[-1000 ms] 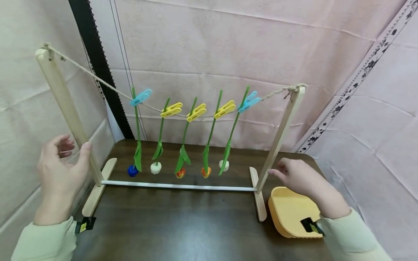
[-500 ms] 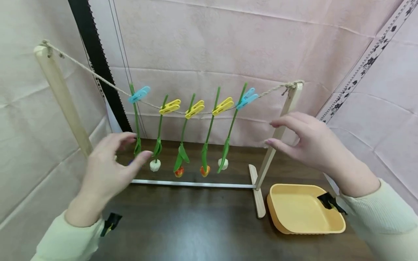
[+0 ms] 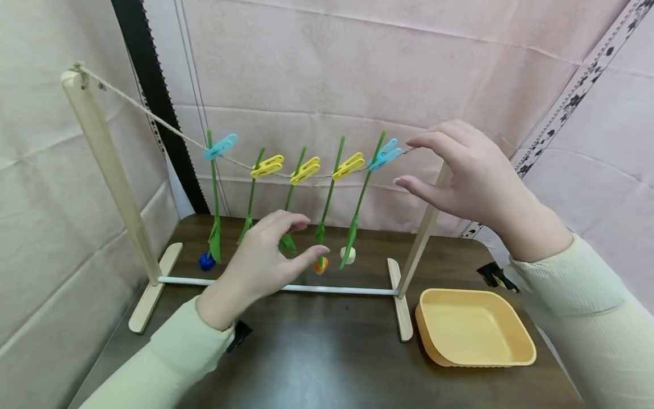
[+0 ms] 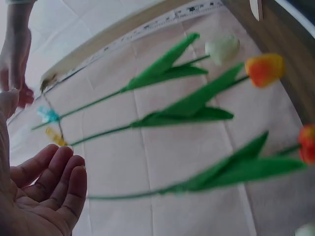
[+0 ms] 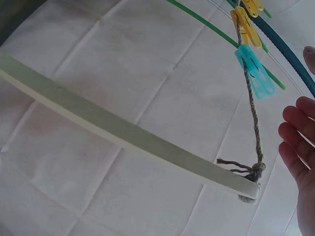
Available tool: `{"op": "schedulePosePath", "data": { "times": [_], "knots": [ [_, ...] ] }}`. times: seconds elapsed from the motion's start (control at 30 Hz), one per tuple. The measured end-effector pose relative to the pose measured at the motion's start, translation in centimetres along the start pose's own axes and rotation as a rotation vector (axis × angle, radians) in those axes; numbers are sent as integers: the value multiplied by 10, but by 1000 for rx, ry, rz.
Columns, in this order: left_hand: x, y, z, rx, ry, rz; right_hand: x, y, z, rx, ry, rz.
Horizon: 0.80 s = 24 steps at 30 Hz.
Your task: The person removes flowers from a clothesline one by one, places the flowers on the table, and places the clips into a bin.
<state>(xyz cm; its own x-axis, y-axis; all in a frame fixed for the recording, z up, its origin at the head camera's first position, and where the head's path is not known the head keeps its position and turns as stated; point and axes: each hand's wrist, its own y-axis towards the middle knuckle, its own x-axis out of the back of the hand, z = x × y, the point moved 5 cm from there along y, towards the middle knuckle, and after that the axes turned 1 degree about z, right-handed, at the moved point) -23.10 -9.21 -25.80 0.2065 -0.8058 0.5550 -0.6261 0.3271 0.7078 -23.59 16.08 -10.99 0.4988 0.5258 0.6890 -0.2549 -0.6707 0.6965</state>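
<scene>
The rightmost tulip (image 3: 350,238) is hanging head down in the right blue clip (image 3: 384,156), over the rear part of the worktop (image 3: 306,341), a little right of the middle of its back edge. Four other tulips (image 3: 206,261) are hanging to its left on the same rope (image 5: 256,135). The right hand (image 3: 472,176) is hovering just beside that clip, with thumb and fingers spread apart, and it is gripping nothing. The left hand (image 3: 265,258) is holding itself lower, loosely bent and without any object, while it is covering parts of the middle tulips; I cannot tell if it is touching a stem. Near the right edge of the worktop a yellow tray (image 3: 477,326) is standing.

The tulip is looking very light, with a thin, rather stiff stem and softer leaves, so pulling at the head or leaves would probably be risky. The clip is seeming smooth and maybe slippery. A good hold would be pinching its free ends, which are pointing toward the right hand, while other fingers are supporting the stem just below the clip.
</scene>
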Motion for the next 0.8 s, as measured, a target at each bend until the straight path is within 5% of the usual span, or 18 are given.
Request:
{"op": "schedulePosePath", "data": {
  "times": [0.27, 0.53, 0.8],
  "knots": [
    [-29, 20, -13, -26, -117, -20, -8, 7, -15, -43, -103, 103],
    [-66, 36, -21, 71, -173, 34, -16, 10, -25, -116, -114, 156],
    [-82, 48, -17, 156, -273, 53, -21, 13, -22, -90, -139, 144]
  ]
}}
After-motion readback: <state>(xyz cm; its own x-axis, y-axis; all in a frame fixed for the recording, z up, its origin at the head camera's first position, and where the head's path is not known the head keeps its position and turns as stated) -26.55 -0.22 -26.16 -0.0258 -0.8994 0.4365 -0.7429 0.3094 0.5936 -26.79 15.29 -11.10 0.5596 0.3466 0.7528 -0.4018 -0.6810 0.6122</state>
